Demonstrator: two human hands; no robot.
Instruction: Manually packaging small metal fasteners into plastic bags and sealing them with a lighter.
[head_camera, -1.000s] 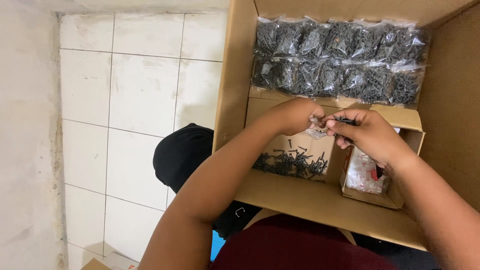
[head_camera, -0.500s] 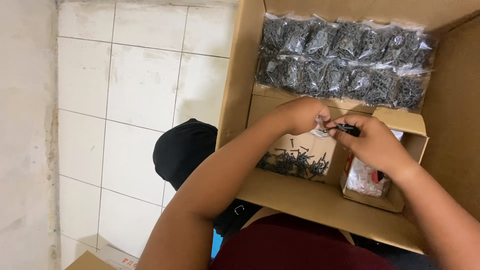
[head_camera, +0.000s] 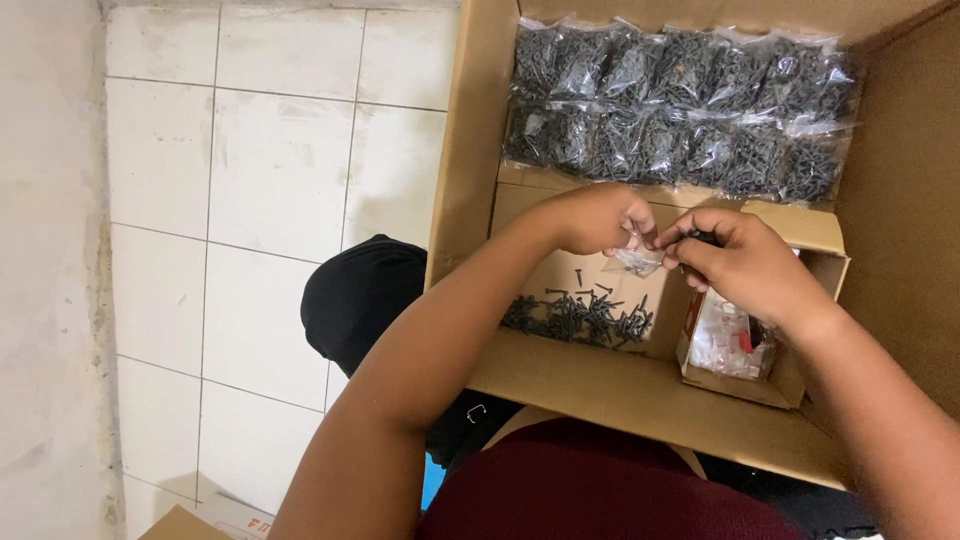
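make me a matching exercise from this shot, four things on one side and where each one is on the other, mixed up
Things:
1. filled bags of dark screws
2. loose dark screws
3. small clear bag
4. black bundle

Places:
A. on the white tiled floor, outside the big cardboard box
B. pinched between the left hand and the right hand
C. packed in rows at the far end of the big cardboard box
D. scattered on the box floor below the hands

Pairs: 1-C, 2-D, 3-B, 4-A
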